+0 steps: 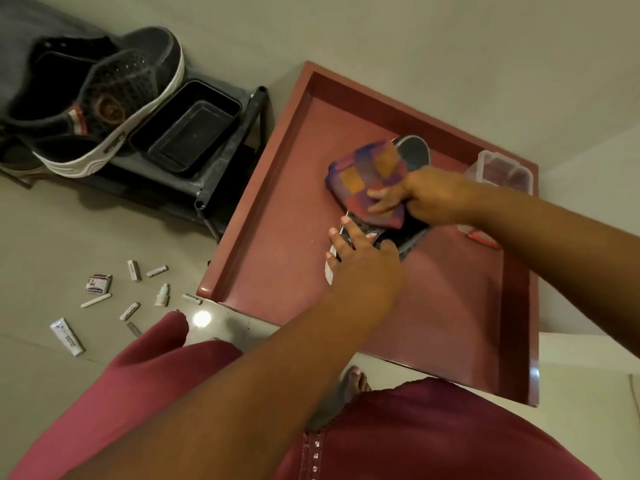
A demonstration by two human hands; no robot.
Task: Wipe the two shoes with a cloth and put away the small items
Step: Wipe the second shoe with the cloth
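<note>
While the shoe [412, 152] is lying mid-tray [277, 188] | right hand [429, 195] is gripping cloth [367, 178] on it | left hand [363, 258] is resting flat-fingered on its heel end | small items [131, 299] are lying scattered on floor beside tray's left rim

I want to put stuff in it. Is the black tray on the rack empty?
Empty. The black tray shows only its bare bottom; the small items lie on the floor.
</note>
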